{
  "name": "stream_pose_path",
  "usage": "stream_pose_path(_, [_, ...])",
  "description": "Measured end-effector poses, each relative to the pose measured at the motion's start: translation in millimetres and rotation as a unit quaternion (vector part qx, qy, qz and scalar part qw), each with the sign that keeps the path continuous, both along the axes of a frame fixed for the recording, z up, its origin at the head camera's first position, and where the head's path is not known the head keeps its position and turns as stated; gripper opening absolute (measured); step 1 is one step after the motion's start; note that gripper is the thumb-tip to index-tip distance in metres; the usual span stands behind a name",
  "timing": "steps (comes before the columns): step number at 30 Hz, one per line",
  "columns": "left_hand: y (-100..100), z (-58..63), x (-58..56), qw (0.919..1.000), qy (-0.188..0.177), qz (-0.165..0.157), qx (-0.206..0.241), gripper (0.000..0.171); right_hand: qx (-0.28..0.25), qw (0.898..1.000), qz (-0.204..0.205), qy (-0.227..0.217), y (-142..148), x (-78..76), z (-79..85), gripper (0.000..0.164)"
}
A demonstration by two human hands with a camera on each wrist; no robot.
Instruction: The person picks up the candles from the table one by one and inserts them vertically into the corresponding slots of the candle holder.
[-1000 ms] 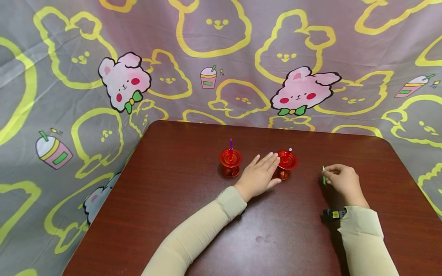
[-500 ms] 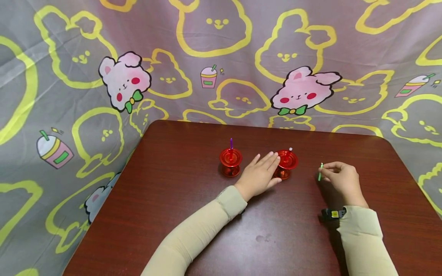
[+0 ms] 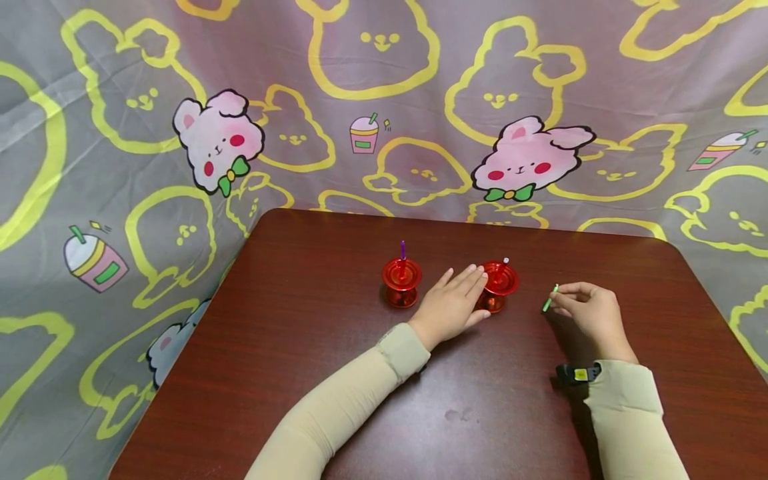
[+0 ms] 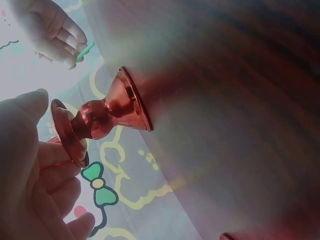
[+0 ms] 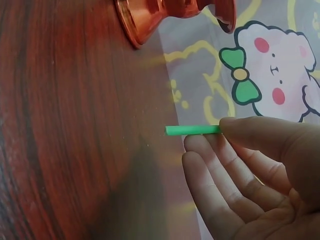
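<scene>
Behind everything hangs a grey cloth backdrop (image 3: 372, 100) printed with yellow rabbit outlines, two pink rabbits with green bows and several drink cups; its edges run out of the head view on all sides. Below it lies one dark red-brown wooden table (image 3: 336, 400), whose near edge is cut off at the bottom of the picture. Two cream sleeves reach in from below, the left sleeve (image 3: 336, 407) and the right sleeve (image 3: 630, 427), both cut off at the frame, and a black wrist strap (image 3: 577, 373) with a small yellow mark sits at the right cuff. The left hand (image 3: 451, 305) lies flat with its fingers straight, and their tips touch the rim of the right red candle holder (image 3: 498, 285), gripping nothing; the hand hides part of that holder's base in the head view, while the left wrist view shows its waisted stem and foot (image 4: 107, 117) standing on the table. The right hand (image 3: 585, 310) pinches one green candle (image 3: 549, 299) between thumb and fingertips, tilted, held just above the table and a little apart to the right of that holder. There are two red holders: the left red candle holder (image 3: 401, 281) stands apart from both hands and carries one purple candle (image 3: 403, 251) upright. A tiny pale tip (image 3: 506, 260) shows above the right holder; what it is cannot be made out.
</scene>
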State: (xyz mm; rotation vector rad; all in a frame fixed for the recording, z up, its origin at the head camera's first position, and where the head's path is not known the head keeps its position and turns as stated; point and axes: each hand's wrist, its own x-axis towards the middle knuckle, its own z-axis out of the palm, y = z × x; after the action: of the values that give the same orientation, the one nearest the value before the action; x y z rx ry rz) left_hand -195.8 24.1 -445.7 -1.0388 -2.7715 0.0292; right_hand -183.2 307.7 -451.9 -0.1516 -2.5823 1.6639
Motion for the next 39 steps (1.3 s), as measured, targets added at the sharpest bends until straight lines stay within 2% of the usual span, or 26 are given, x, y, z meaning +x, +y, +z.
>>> stream_pose_path(6, [0, -0.9, 0.1, 1.0000, 0.004, 0.001, 0.001, 0.069, -0.044, 0.999, 0.003, -0.001, 0, 0.4, 0.1, 0.025])
stream_pose_path(12, [0, -0.1, 0.9, 1.0000, 0.003, 0.003, -0.001, 0.069, -0.063, 0.998, 0.005, 0.000, -2, 1.8, 1.6, 0.025])
stream_pose_path(19, [1, -0.4, 0.8, 1.0000, -0.005, 0.006, -0.004, 0.069, -0.109, 0.994, 0.003, 0.021, -6, 0.2, 1.9, 0.013])
stream_pose_path(23, [1, 0.2, 1.3, 0.9999, -0.005, 0.007, -0.007, 0.070, -0.103, 0.994, 0.000, 0.030, -8, -0.9, 2.0, 0.012])
stream_pose_path(30, [2, 1.4, 1.2, 0.9999, -0.008, 0.007, -0.013, 0.070, -0.080, 0.996, -0.001, 0.044, -12, -2.2, 2.7, 0.027])
stream_pose_path(39, [1, 3.2, 1.1, 0.9998, -0.011, 0.006, -0.017, 0.070, -0.047, 0.997, -0.004, 0.063, -15, -4.1, 3.0, 0.028])
